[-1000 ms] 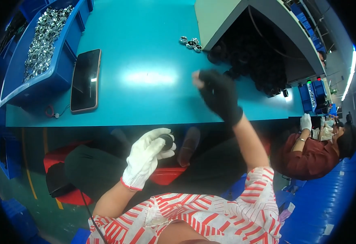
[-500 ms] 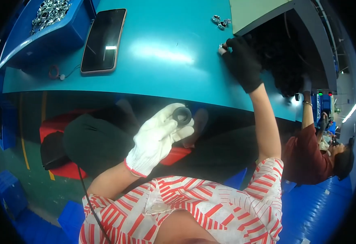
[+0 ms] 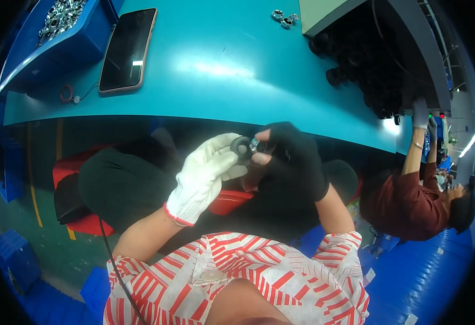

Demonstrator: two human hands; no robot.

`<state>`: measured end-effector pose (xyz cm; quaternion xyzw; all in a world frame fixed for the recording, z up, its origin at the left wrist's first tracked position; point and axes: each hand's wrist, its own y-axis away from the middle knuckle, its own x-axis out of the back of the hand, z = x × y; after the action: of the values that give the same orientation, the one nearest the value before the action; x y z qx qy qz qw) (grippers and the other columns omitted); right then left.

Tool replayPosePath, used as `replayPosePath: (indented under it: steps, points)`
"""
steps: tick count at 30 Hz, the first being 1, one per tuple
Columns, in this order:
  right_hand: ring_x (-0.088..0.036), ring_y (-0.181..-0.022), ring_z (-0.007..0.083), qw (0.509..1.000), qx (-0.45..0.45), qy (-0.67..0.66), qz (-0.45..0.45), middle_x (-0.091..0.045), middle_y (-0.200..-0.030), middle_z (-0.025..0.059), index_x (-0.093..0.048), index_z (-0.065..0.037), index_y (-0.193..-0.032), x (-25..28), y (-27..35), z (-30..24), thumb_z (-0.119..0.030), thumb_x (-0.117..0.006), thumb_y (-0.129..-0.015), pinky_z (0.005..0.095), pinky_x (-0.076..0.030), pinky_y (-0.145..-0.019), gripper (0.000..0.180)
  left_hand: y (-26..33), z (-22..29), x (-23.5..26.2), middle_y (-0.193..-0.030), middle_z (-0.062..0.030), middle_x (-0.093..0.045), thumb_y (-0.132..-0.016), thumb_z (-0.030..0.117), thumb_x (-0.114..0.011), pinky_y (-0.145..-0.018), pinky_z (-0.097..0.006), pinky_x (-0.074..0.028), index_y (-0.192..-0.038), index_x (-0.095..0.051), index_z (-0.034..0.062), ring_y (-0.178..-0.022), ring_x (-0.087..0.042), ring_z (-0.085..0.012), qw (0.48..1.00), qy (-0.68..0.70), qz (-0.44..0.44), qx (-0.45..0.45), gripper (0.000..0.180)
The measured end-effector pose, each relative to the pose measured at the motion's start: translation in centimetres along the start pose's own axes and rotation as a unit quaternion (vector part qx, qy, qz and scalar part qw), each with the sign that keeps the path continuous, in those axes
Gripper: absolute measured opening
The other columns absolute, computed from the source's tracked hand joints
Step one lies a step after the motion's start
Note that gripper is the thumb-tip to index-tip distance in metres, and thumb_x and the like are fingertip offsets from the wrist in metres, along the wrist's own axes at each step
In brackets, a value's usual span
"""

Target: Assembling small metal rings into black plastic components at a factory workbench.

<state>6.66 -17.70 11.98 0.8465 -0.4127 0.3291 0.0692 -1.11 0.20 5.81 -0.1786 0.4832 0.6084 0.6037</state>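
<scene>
In a white knitted glove, my left hand [image 3: 204, 172] pinches a black ring-shaped part [image 3: 242, 148] between thumb and fingers, just off the table's near edge. My right hand [image 3: 294, 157], in a black glove with bare thumb and fingertip, grips a small shiny metal ring [image 3: 255, 144]. The metal ring is right beside the black ring's right side; whether they touch I cannot tell. Several more small metal rings [image 3: 285, 20] lie together on the turquoise table [image 3: 194, 43] near its far side.
A blue bin [image 3: 80, 54] holding many shiny metal pieces stands at the far left. Beside it lie a phone [image 3: 128, 51] and a corded pink ring [image 3: 66, 93]. Many black round parts [image 3: 367, 70] spill from a grey-framed opening at right. Another person [image 3: 411, 200] sits at the right.
My right hand has come from the table by the metal rings back to my left hand, bringing one metal ring. My left hand has shifted slightly left.
</scene>
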Motion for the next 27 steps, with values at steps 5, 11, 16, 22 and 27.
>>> replayPosePath:
  steps: [5,11,16,22,27]
  points:
    - [-0.065,-0.075,0.0221,1.000,0.000,0.021,-0.007,-0.064,-0.096,0.0085,-0.064,-0.007,-0.098,-1.4,1.6,1.3,-0.012,-0.072,-0.075,0.0295,-0.051,-0.064,0.025,-0.3,-0.9,-0.1,-0.110,-0.0145,-0.059,-0.088,0.006,-0.059,-0.086,-0.035,-0.055,-0.121,-0.049,-0.0036,-0.098,-0.062,-0.0215,0.999,-0.036,-0.022,-0.024,0.036]
    - [-0.065,-0.075,0.0222,0.998,0.053,0.035,0.030,-0.065,-0.096,0.0071,-0.065,-0.009,-0.097,-2.2,2.2,2.4,-0.012,-0.074,-0.073,0.0288,-0.050,-0.062,0.026,-0.1,-1.0,0.1,-0.109,-0.0148,-0.059,-0.087,0.005,-0.061,-0.087,-0.035,-0.054,-0.122,-0.048,-0.0042,-0.098,-0.062,-0.0215,0.999,-0.045,-0.029,-0.007,0.038]
    - [-0.063,-0.076,0.0206,0.997,0.050,0.038,0.033,-0.062,-0.097,0.0067,-0.065,-0.010,-0.096,-2.7,2.6,3.3,-0.012,-0.075,-0.071,0.0295,-0.049,-0.062,0.026,-0.3,-1.3,-0.3,-0.105,-0.0156,-0.061,-0.084,-0.001,-0.061,-0.089,-0.031,-0.050,-0.120,-0.048,-0.0041,-0.094,-0.065,-0.0230,0.997,-0.077,0.004,-0.005,0.038]
    - [-0.060,-0.082,0.0246,0.998,0.053,-0.008,0.016,-0.060,-0.100,0.0114,-0.062,-0.007,-0.108,-4.0,2.7,3.2,0.000,-0.072,-0.068,0.0312,-0.050,-0.068,0.041,-0.8,-1.8,0.6,-0.104,-0.0162,-0.061,-0.082,0.002,-0.064,-0.083,-0.029,-0.051,-0.120,-0.048,-0.0052,-0.090,-0.064,-0.0200,0.974,-0.222,0.025,-0.044,0.042]
    - [-0.065,-0.078,0.0241,0.997,0.001,0.074,0.007,-0.062,-0.095,0.0090,-0.058,-0.008,-0.108,-4.1,2.6,3.6,-0.018,-0.074,-0.073,0.0326,-0.049,-0.063,0.040,-0.8,-2.5,0.7,-0.102,-0.0159,-0.062,-0.077,0.008,-0.070,-0.081,-0.031,-0.051,-0.121,-0.047,-0.0038,-0.090,-0.063,-0.0216,0.914,-0.379,0.080,-0.115,0.051]
